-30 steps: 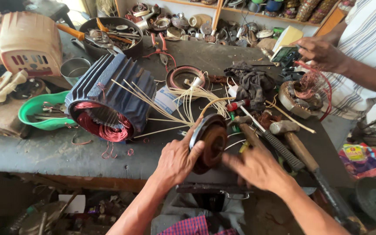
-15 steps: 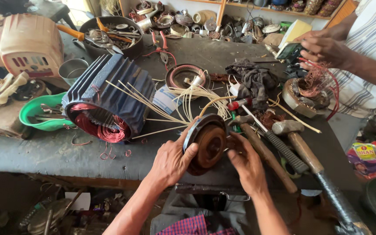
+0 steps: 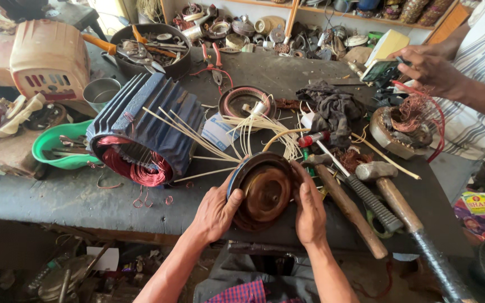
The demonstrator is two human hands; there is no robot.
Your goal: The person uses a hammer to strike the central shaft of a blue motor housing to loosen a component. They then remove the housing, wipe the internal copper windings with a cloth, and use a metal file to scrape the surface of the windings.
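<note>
Both of my hands grip a round, rusty brown motor end cover (image 3: 265,191) at the near edge of the workbench (image 3: 57,193). My left hand (image 3: 215,210) clasps its left rim and my right hand (image 3: 310,207) holds its right rim. The cover stands tilted on edge, its hollow face turned toward me. Just behind it lies a bundle of thin pale sticks (image 3: 242,134). To its left rests a blue ribbed motor housing (image 3: 141,126) with red copper winding (image 3: 138,168) showing at its open end.
Two hammers (image 3: 388,196) and a file lie to the right of the cover. Another person's hand (image 3: 430,70) holds a phone above a stator with loose copper wire (image 3: 405,126). A green bowl (image 3: 57,148), metal cup, pliers and a pan of tools sit farther back.
My right hand has moved left from the hammer handles onto the cover's right rim. Both hands have drawn the cover nearer and turned it more upright.
</note>
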